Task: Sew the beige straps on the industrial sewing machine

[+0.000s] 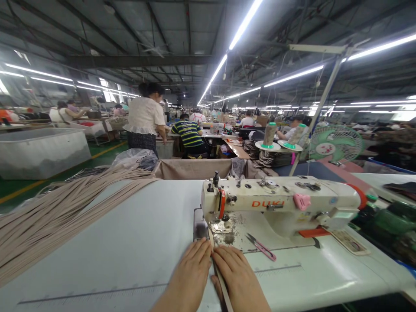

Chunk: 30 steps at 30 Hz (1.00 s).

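Strip: before sewing machine | machine: on table, right | strip bundle: table's left | fan: behind machine

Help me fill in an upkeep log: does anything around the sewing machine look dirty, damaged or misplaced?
Yes: dark patches mark the bed of the sewing machine near the needle area, standing out against its pale surface; grime or wear, I can't tell. Pink snips lie loose across the bed's front edge.

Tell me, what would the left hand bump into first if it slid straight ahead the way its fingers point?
The left hand would probably meet the cloth strip first, right beside it, then the sewing machine. Exact depth there is unclear.
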### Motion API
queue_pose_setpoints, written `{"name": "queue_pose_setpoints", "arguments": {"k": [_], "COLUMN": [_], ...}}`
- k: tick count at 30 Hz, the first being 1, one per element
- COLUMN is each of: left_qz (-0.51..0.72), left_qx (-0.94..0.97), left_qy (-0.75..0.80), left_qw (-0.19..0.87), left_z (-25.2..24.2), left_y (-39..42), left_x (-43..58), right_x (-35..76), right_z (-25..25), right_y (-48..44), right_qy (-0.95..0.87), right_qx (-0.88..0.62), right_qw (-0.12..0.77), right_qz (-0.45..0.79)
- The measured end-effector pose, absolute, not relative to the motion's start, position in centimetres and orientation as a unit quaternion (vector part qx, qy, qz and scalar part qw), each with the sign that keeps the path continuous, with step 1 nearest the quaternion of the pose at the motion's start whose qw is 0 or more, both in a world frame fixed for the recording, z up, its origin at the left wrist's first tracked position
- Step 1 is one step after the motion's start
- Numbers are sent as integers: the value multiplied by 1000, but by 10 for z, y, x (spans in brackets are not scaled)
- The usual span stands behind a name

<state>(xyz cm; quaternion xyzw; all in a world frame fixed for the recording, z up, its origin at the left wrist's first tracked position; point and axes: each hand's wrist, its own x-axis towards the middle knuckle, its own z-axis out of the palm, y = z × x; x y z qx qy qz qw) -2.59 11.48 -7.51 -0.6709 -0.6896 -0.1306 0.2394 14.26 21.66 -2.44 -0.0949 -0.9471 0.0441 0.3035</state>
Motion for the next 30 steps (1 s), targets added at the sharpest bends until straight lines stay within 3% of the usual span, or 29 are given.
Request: {"name": "queue_pose_setpoints", "arguments": {"k": [10,30], "left_qz": [-123,-181], "left_qx": [-672,-656], "left_qy": [-684,-715], "left_qw": [255,159], "left_z": [-74,-56], "left_y": [116,109], "left_x": [-27,-20], "right_x": [142,142], "right_z": [-21,-22], "right_y": [216,216], "right_qy": [-946,-959], "right_qx": [-91,-95], "right_qw": [308,268], "right_qz": [33,19]}}
